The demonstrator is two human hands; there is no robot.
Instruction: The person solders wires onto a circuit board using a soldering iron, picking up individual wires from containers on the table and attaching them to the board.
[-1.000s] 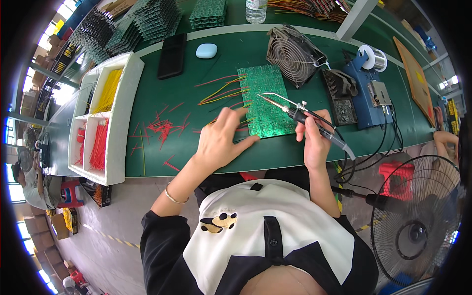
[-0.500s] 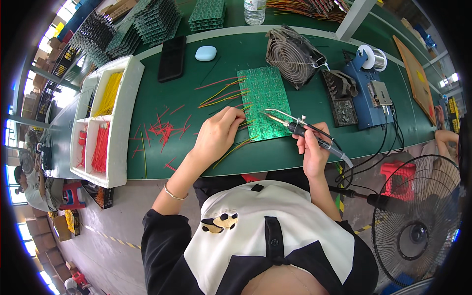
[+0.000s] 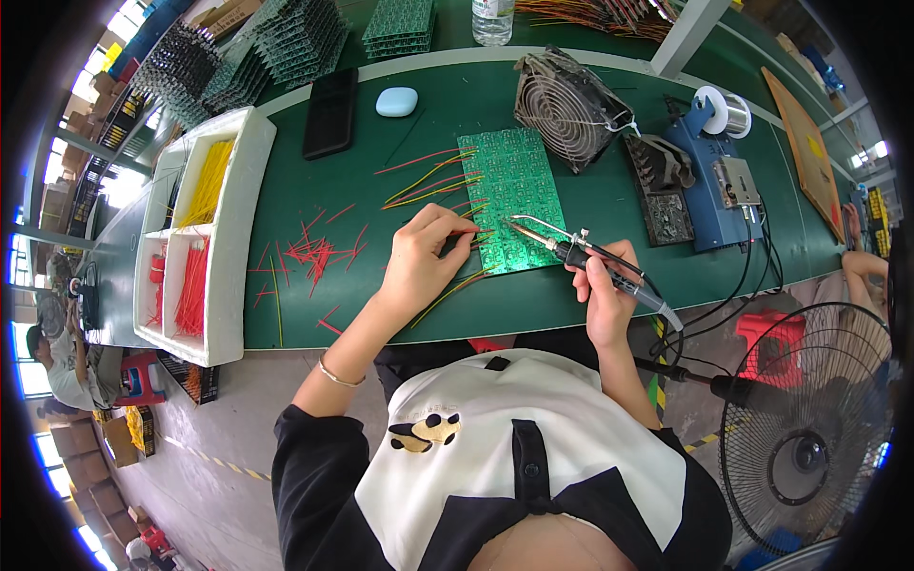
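Observation:
A green circuit board panel lies on the green bench, with red and yellow wires sticking out from its left edge. At that edge, my left hand pinches a thin red wire between thumb and fingers. My right hand grips a soldering iron with a thin curved metal tube clamped along it. The iron's tip points left and hovers over the board's lower half; whether it touches is too small to tell.
Cut red wires lie scattered left of my hand, near a white foam box holding red and yellow wires. Behind the board stand a small fan and a blue solder feeder. A black phone and light-blue case lie farther back.
My left hand's fingers have shifted slightly and are spread into a wider pinch, with the red wire showing at their tips. The iron's tip has moved slightly left.

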